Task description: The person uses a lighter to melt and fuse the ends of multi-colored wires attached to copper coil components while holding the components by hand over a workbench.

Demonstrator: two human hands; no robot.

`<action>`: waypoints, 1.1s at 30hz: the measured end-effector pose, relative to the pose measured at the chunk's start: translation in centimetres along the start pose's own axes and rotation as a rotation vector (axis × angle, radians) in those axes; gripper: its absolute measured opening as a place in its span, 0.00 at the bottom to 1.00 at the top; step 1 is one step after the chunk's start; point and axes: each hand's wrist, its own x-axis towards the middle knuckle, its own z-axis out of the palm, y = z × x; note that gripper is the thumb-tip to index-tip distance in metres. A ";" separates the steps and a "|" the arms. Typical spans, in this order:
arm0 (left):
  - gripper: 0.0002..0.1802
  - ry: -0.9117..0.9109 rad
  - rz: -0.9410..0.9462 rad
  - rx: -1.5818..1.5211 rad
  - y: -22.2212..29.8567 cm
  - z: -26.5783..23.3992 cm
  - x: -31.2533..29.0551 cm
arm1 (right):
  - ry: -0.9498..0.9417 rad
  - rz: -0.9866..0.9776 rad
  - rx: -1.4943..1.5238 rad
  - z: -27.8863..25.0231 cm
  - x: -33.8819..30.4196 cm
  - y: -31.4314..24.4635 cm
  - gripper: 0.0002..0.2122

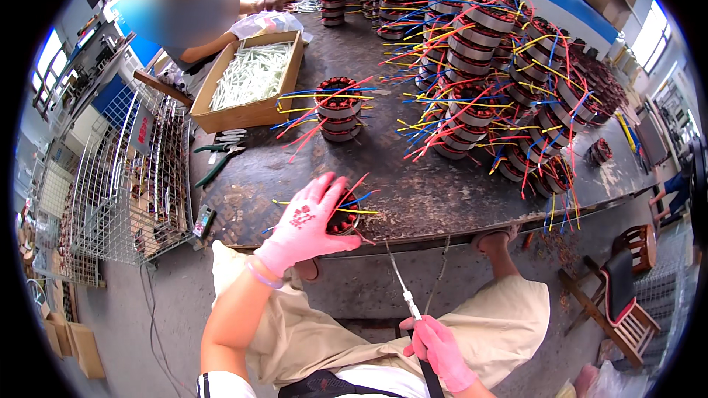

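Note:
My left hand (306,221), in a pink glove, lies over the left side of a small wound motor stator (345,215) at the table's near edge. Its fingers reach past the far side and the thumb runs along the near side. Red, blue and yellow wires stick out of the stator. Below the edge, my right hand (436,350), also gloved in pink, is closed around a thin, pale rod-like tool (400,280). The tool's tip points up toward the table edge near the stator; whether it touches anything is unclear.
A short stator stack (339,110) stands ahead, with many taller stacks (472,51) at the right. A cardboard box (247,114) of white tubes and green-handled pliers (217,166) sit left. Another person (181,15) works at the far left. Wire baskets (125,177) flank the table.

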 end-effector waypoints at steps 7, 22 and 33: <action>0.57 -0.049 -0.028 -0.030 -1.7 -1.1 -0.3 | -0.054 0.012 0.011 0.5 0.4 -0.1 0.16; 0.56 -0.016 0.037 -0.088 -2.1 -0.4 0.6 | -0.048 0.062 0.016 1.0 0.7 -0.3 0.16; 0.57 -0.025 0.041 -0.078 -2.0 -0.7 0.5 | -0.044 0.044 0.005 0.9 0.5 -0.4 0.16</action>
